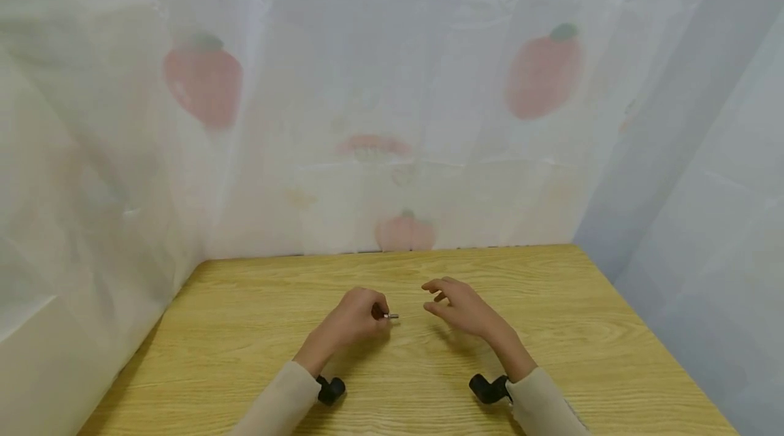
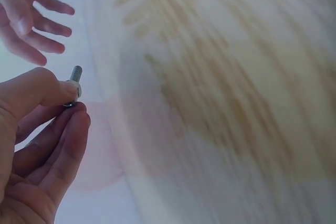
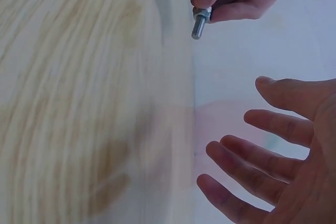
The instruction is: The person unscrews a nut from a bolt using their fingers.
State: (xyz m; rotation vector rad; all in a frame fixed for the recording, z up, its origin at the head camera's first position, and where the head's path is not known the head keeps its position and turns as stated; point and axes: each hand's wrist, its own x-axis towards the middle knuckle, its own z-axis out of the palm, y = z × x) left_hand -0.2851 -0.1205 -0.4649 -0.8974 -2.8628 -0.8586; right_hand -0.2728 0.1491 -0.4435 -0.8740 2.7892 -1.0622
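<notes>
A small silvery bolt (image 1: 393, 316) is pinched between the thumb and fingertips of my left hand (image 1: 358, 317), held above the table. Its threaded shank (image 2: 77, 72) points away from the fingers toward my right hand. In the right wrist view, a wider ring, like a nut or washer, circles the bolt (image 3: 199, 24) beside the thumb; the rest of that end is hidden by the fingers. My right hand (image 1: 462, 310) hovers a short way to the right, fingers spread and lightly bent, nothing in it.
Below both hands lies a wood-grain table (image 1: 245, 341). White sheeting with strawberry prints (image 1: 367, 82) hangs behind the table and along both sides. Each wrist carries a black camera mount, the left one (image 1: 331, 391) and the right one (image 1: 488, 389).
</notes>
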